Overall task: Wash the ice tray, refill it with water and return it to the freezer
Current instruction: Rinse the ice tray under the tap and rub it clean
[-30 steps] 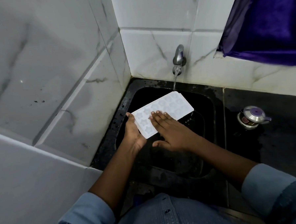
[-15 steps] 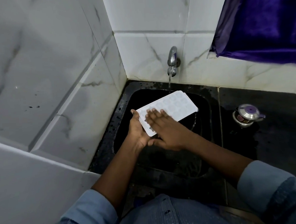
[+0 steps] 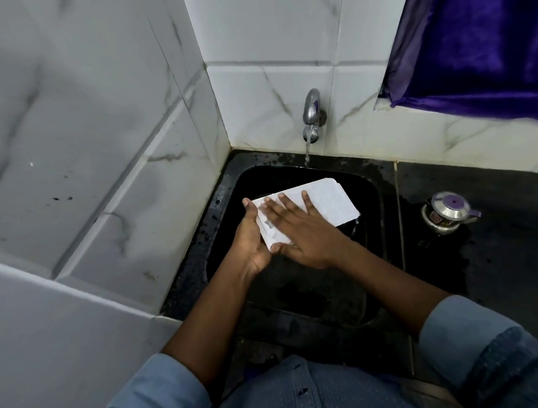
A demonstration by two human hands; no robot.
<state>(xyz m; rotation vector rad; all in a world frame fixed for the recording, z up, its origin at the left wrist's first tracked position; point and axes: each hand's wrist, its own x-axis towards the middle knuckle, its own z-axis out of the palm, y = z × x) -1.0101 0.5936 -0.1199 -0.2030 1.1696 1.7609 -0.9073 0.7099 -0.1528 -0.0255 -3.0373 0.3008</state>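
A white ice tray [image 3: 330, 202] hangs tilted over the black sink [image 3: 373, 260], its far end just below the thin stream from the chrome tap [image 3: 312, 114]. My left hand [image 3: 251, 239] grips the tray's near left end from below, thumb over the edge. My right hand [image 3: 303, 230] lies flat on the tray's top face with fingers spread, covering its near half. Water drips off the tray's right corner. The tray's moulded cells are mostly hidden under my right hand.
White marble-look tiles wall in the sink on the left and behind. A black counter [image 3: 498, 254] extends to the right, bearing a small steel pot with a purple-knobbed lid [image 3: 449, 211]. A purple curtain [image 3: 477, 43] hangs at the upper right.
My right hand has slid forward along the tray's top, covering more of it. The tray has tipped slightly and stays under the running tap. My left hand keeps its grip.
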